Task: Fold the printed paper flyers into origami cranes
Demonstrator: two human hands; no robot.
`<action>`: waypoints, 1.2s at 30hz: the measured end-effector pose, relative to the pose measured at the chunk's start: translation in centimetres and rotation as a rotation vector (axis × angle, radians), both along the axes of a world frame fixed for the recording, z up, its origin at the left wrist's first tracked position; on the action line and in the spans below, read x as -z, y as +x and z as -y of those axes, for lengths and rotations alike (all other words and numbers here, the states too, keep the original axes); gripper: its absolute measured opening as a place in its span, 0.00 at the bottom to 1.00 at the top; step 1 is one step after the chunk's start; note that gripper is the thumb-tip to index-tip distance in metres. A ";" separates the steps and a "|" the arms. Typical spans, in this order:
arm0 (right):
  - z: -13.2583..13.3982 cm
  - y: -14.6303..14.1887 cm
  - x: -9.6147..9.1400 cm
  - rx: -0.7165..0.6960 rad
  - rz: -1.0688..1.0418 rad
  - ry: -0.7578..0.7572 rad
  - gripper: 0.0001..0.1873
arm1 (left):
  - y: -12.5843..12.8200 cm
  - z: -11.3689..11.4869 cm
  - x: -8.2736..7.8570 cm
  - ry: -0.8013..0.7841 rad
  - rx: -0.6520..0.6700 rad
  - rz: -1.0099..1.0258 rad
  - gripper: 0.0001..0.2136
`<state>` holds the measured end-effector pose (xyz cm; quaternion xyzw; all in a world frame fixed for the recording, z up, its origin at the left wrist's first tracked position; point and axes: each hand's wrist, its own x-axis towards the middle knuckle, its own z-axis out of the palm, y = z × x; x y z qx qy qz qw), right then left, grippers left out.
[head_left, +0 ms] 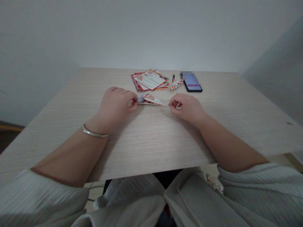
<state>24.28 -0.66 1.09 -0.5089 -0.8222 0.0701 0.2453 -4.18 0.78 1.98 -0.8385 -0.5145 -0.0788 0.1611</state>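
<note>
A folded piece of red-and-white printed paper (151,100) lies low over the wooden table (151,138) between my two hands. My left hand (115,105), with a silver bangle on its wrist, pinches the paper's left end with closed fingers. My right hand (187,107) pinches the pointed right tip, fingers curled. Both forearms rest on the table.
Behind the hands lie a stack of red-and-white printed sheets (149,80), a small folded paper figure (176,84) and a dark phone (192,83) with its screen lit. A plain wall stands behind the table. The table's front edge runs just before my lap.
</note>
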 end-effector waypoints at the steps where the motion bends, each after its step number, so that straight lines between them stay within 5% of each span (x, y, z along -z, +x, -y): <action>1: 0.0 0.0 0.0 0.004 0.003 -0.001 0.06 | 0.0 0.0 -0.1 -0.026 -0.019 -0.020 0.13; 7: 0.0 0.2 0.1 0.025 0.009 -0.001 0.05 | 0.1 0.4 -0.7 -0.084 -0.139 -0.118 0.16; 11: -0.2 0.6 0.3 0.048 -0.023 0.020 0.04 | 0.5 0.6 -0.8 -0.014 -0.186 0.046 0.14; 15: -0.2 0.0 0.1 0.046 -0.006 0.027 0.04 | 1.6 1.0 -0.7 0.138 -0.005 0.203 0.15; 20: 0.4 -1.8 -0.3 -0.035 0.001 0.059 0.06 | 2.3 1.2 -0.4 0.016 0.289 0.132 0.17; 36: 0.6 -2.8 -0.1 -0.018 0.042 0.148 0.05 | 3.0 1.9 -0.6 -0.018 0.249 0.021 0.16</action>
